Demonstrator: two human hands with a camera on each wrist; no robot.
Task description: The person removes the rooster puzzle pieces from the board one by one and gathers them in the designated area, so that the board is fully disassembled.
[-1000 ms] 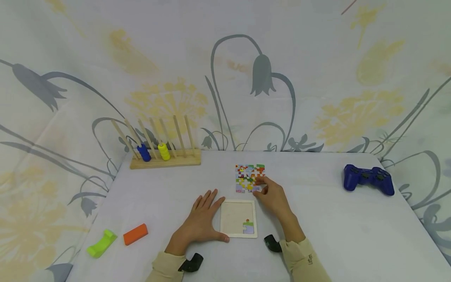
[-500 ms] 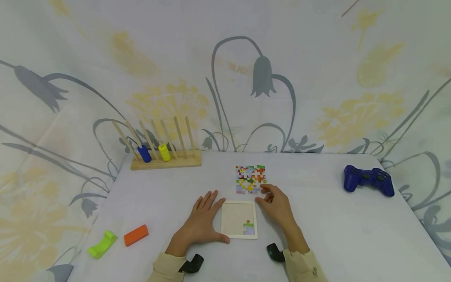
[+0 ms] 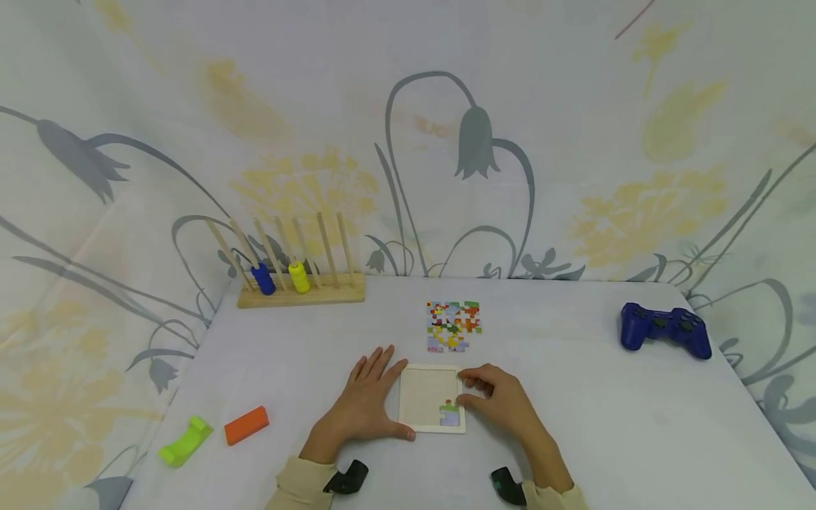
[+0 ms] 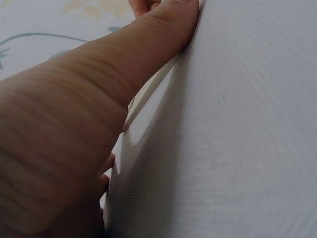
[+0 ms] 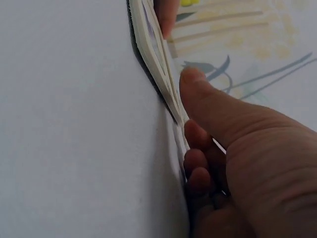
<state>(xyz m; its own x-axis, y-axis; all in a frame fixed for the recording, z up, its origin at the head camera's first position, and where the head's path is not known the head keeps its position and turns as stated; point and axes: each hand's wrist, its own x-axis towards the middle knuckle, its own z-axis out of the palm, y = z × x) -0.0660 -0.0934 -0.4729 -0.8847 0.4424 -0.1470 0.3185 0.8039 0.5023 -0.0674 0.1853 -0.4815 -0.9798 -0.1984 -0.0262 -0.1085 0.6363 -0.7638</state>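
A square wooden puzzle tray (image 3: 430, 368) with a pale rim lies in front of me. Its lower right corner holds one purple and green jigsaw piece (image 3: 450, 416). My left hand (image 3: 365, 404) is spread along the left side, index fingertip at the upper left corner and thumb at the lower left. My right hand (image 3: 500, 397) has its index finger and thumb apart at the tray's right rim, and no piece shows between them. In the right wrist view the thumb (image 5: 218, 99) is extended beside the tray edge. Just behind the tray sits a group of joined colourful jigsaw pieces (image 3: 452, 326), its lower right corner gone.
At the back left stands a wooden peg rack (image 3: 319, 289) with blue rings (image 3: 263, 278) and yellow rings (image 3: 298, 277). An orange block (image 3: 246, 426) and a green curved block (image 3: 185, 442) lie at left. A dark blue game controller (image 3: 665, 329) is at far right.
My right hand has drawn back from the joined pieces toward me, down to the tray's right rim. The left hand stays at the left side.
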